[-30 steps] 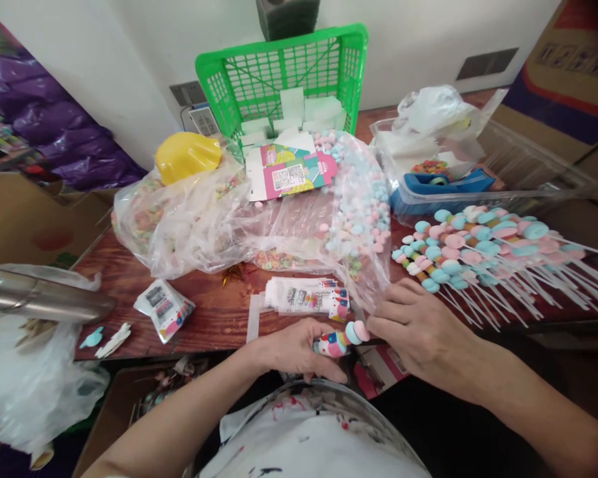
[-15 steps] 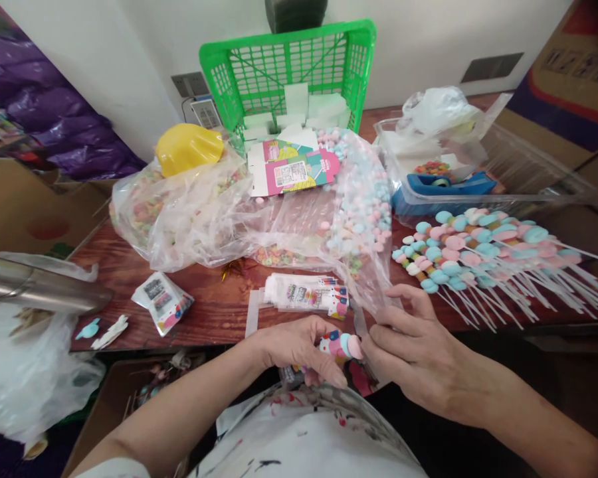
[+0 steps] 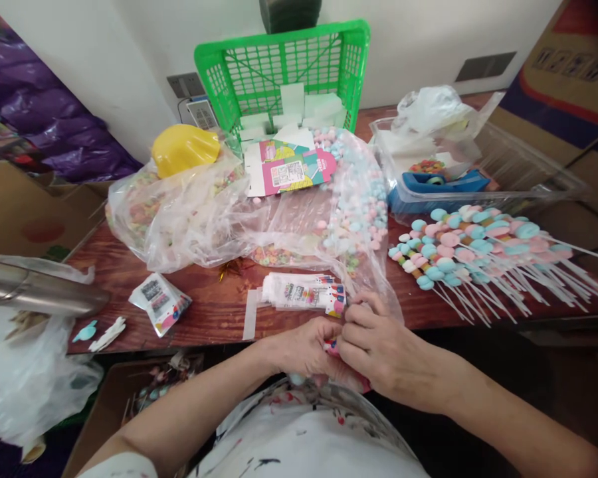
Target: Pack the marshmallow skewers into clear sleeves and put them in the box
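My left hand (image 3: 306, 348) and my right hand (image 3: 376, 348) meet at the near table edge, fingers pinched together on a candy skewer in a printed wrapper (image 3: 331, 345); only a sliver of it shows between them. Just beyond the hands lies a stack of printed wrappers (image 3: 303, 292). To the right, a pile of pink and blue marshmallow skewers (image 3: 468, 245) rests on the wooden table (image 3: 209, 312).
Clear bags of loose candy (image 3: 259, 212) cover the table's middle. A green basket (image 3: 279, 76) stands at the back, a yellow cap (image 3: 184, 149) to its left. A clear tray with a blue tape dispenser (image 3: 441, 182) sits right. A metal cylinder (image 3: 34, 295) lies left.
My right hand has moved left to close over the skewer's candy end, which showed before and is now hidden. Both hands have drawn closer together at the table edge.
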The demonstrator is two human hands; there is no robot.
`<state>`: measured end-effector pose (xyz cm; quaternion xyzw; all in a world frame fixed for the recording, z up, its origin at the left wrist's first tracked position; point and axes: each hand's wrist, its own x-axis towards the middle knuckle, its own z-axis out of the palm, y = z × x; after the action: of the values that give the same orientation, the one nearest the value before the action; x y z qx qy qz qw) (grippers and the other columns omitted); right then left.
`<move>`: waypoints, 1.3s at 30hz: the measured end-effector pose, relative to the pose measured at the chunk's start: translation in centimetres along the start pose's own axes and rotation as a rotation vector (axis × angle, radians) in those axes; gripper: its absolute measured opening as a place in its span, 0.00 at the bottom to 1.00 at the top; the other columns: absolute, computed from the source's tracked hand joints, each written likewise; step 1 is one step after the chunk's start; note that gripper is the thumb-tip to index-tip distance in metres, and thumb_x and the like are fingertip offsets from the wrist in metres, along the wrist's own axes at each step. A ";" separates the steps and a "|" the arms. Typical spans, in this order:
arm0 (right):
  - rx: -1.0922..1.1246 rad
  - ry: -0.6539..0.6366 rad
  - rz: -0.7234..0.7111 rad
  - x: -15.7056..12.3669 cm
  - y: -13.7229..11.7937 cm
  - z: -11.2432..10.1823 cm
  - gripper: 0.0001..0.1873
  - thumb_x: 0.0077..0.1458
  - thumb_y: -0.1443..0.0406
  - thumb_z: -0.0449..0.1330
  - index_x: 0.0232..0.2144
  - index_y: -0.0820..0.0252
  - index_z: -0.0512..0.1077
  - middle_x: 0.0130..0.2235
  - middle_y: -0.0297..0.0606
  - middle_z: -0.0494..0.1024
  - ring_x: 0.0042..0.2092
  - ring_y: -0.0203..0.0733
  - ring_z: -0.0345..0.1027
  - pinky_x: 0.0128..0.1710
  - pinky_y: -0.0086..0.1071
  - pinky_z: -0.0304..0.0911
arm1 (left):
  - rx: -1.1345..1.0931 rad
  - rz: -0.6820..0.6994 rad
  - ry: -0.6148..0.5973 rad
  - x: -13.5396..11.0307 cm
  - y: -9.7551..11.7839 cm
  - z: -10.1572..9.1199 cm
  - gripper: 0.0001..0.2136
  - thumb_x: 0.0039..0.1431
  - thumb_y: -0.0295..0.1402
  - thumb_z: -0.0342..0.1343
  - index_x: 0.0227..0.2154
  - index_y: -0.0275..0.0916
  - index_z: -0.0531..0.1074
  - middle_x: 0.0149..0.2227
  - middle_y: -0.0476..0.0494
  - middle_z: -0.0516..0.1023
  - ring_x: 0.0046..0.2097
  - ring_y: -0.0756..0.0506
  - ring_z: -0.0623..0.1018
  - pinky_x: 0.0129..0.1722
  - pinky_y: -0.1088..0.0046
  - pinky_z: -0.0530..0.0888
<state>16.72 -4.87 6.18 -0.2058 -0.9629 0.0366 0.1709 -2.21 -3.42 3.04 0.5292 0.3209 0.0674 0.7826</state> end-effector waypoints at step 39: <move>0.623 0.860 0.385 5.3 -1.8 5.5 0.13 0.52 0.76 0.60 0.34 0.54 0.74 0.31 0.33 0.71 0.29 0.33 0.66 0.28 0.27 0.63 | -0.485 0.401 0.384 -3.2 -0.9 -1.4 0.15 0.50 0.42 0.64 0.23 0.32 0.75 0.23 0.47 0.71 0.26 0.51 0.70 0.32 0.74 0.68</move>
<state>9.62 -4.32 2.89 -0.3141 -0.6952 0.2626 0.5908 -5.69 -4.14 3.32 0.3582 0.3266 0.3915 0.7821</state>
